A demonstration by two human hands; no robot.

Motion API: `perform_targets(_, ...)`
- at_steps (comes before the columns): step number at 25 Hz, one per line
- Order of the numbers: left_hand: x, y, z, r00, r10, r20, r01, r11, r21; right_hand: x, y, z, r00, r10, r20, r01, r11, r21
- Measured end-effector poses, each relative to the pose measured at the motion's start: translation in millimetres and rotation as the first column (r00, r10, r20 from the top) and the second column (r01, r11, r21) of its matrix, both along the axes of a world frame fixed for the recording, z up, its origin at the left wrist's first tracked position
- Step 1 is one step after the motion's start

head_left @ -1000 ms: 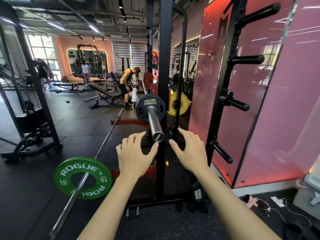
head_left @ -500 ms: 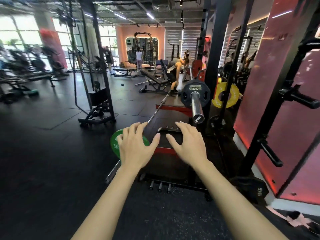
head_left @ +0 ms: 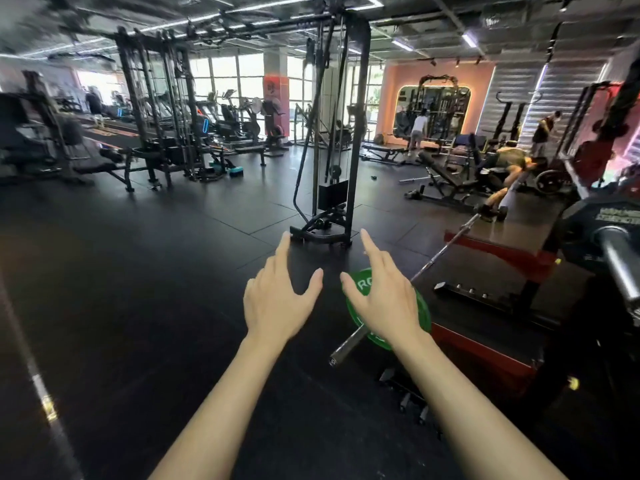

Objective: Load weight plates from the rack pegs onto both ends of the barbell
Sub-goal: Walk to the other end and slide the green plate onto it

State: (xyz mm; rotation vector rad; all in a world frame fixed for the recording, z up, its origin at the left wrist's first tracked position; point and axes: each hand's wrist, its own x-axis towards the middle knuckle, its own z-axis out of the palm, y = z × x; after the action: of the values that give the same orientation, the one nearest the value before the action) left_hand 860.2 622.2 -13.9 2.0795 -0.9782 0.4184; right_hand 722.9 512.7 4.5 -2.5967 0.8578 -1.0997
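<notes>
- Left hand point(head_left: 277, 303): held out at arm's length, palm down, fingers spread and slack, holding nothing; only bare floor point(head_left: 145, 271) beneath it.
- Right hand point(head_left: 384, 299): held out beside the left, a gap between the two thumbs, fingers likewise spread, empty; index finger stretched forward.
- Green plate point(head_left: 420, 308): seated on the near end of the barbell, partly hidden behind the right hand; white letters "RO" show on its face. Whether the hand touches it, cannot tell.
- Barbell point(head_left: 446, 245): a long steel bar lying low, running from the near sleeve tip below the right wrist away to the upper right, along the edge of the platform.
- Platform point(head_left: 498, 344): dark mat with red border, right of the hands; a row of short storage pegs stands on its near edge.
- Black plate point(head_left: 581, 230): at far right, upright on a second steel sleeve point(head_left: 620, 268) that points toward the viewer; its lettering is blurred.
- Rack point(head_left: 620, 109): black upright at the top right edge, red panel behind it, much blurred.
- Cable tower point(head_left: 332, 143): black frame standing on the floor straight ahead, beyond the fingertips and well apart from them.
- Benches and machines: across the back of the hall, with a few people among them, well apart from the hands.
</notes>
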Motion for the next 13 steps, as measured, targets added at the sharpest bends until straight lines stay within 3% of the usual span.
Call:
perform_targets(5, 105, -23, 0, 0.965, 0.081, 0.251, -0.110, 0.988, 0.105, 106, -24, 0, 0.996, -0.089, -0.030, 0.085, 0.991, -0.106)
perform_targets(7, 141, -41, 8, 0.947, 0.057, 0.317, -0.088, 0.992, 0.087, 141, -37, 5, 0.994, -0.105, -0.025, 0.103, 0.992, -0.079)
perform_targets(10, 196, -75, 13, 0.956, 0.019, 0.294, -0.023, 1.000, 0.013, 191, -67, 5, 0.994, -0.106, -0.007, 0.106, 0.994, 0.015)
perform_targets(13, 244, -120, -4, 0.976, 0.004, 0.218, -0.018, 0.998, 0.060, 241, -108, -6, 0.994, -0.108, -0.017, 0.108, 0.994, 0.017)
